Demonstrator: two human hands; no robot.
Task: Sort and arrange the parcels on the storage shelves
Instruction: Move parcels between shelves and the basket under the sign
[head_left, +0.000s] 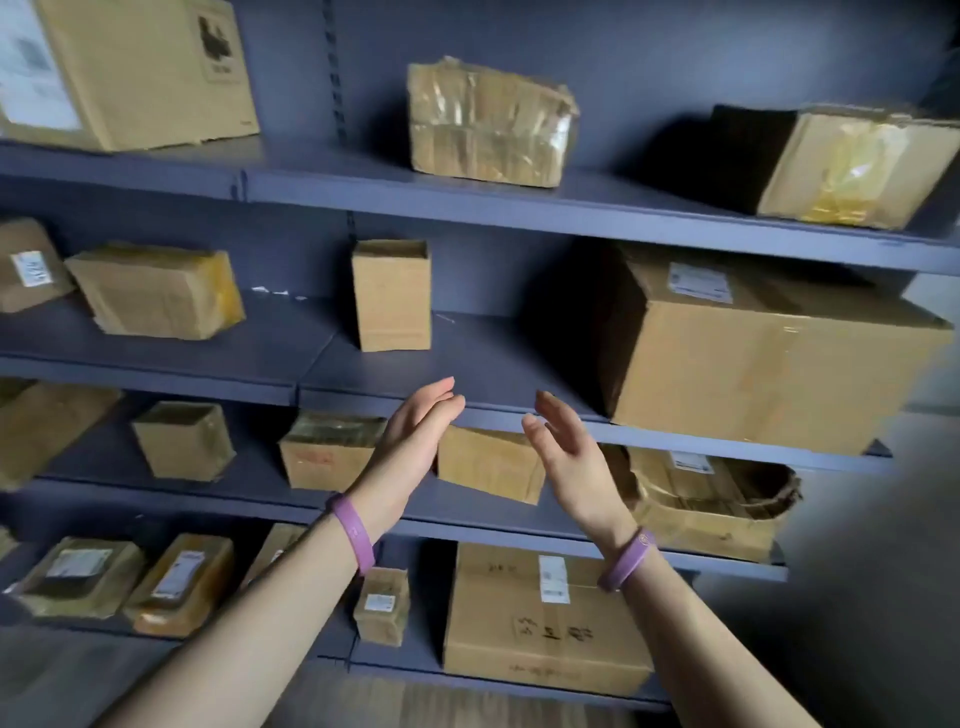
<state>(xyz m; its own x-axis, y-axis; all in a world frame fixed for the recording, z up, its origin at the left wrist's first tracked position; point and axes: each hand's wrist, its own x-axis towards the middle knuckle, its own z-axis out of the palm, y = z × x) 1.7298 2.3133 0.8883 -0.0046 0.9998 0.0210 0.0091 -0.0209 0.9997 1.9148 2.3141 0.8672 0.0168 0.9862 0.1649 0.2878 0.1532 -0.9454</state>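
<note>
Both empty: left hand (415, 434) and right hand (569, 449) straight-fingered, palms facing, apart. They're at the front edge of the shelf (467, 358). Small upright carton (392, 293) stands mid-shelf behind them, large carton (753, 353) at its right end. Step looks like reach-in for 1 pick. Next: press both palms on the small carton's sides, lift.

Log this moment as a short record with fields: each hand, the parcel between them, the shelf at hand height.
left hand: open, raised, holds nothing
right hand: open, raised, holds nothing
parcel between hands: small brown box, one level lower
shelf at hand height: upright small box in the middle, large box to its right
</note>
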